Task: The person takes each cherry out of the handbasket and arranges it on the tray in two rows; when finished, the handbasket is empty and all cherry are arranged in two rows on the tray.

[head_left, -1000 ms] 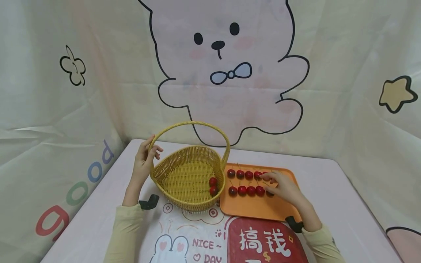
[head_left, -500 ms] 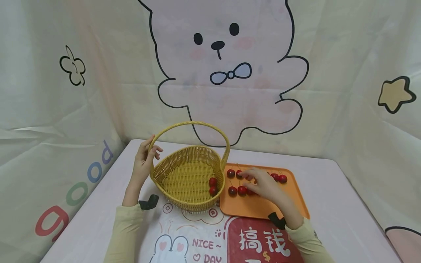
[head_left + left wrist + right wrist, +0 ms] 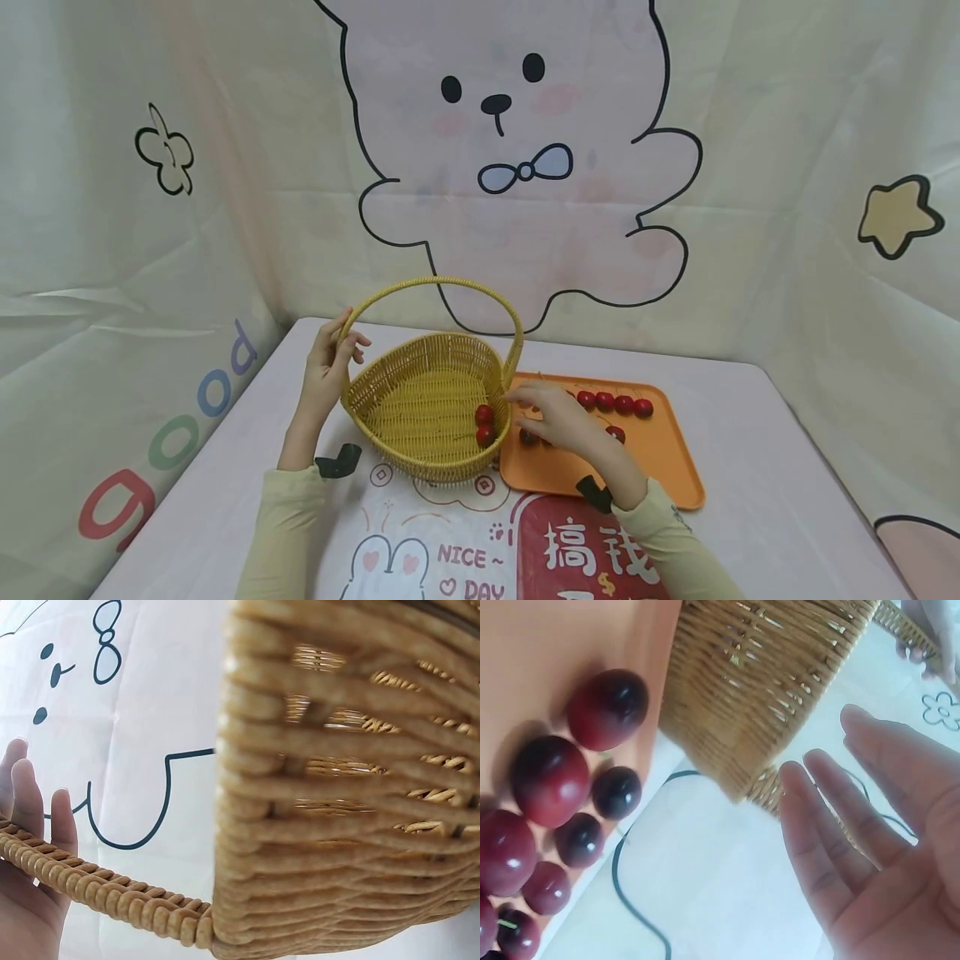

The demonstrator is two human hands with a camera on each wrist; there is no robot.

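Observation:
A yellow wicker basket (image 3: 431, 467) stands left of centre on the table, its tall arched handle (image 3: 442, 281) upright. My left hand (image 3: 324, 367) holds the handle's left side; its fingertips reach past the handle in the left wrist view. Two red cherries (image 3: 485, 435) lie inside the basket at the right. An orange tray (image 3: 678, 467) adjoins the basket, bearing two rows of cherries (image 3: 604, 402). Over the tray's left end is my right hand (image 3: 558, 421), hiding some cherries. In the right wrist view its fingers (image 3: 866, 817) are extended, with nothing between them, near the basket's wall.
The white table (image 3: 757, 450) has a printed cover with a red patch (image 3: 577, 542) in front of the tray. A cartoon-printed cloth (image 3: 750, 275) hangs behind the table and along both sides.
My right hand has moved left across the tray, from its right part to beside the basket's rim, uncovering the cherries at the right. Left hand and basket stay in place.

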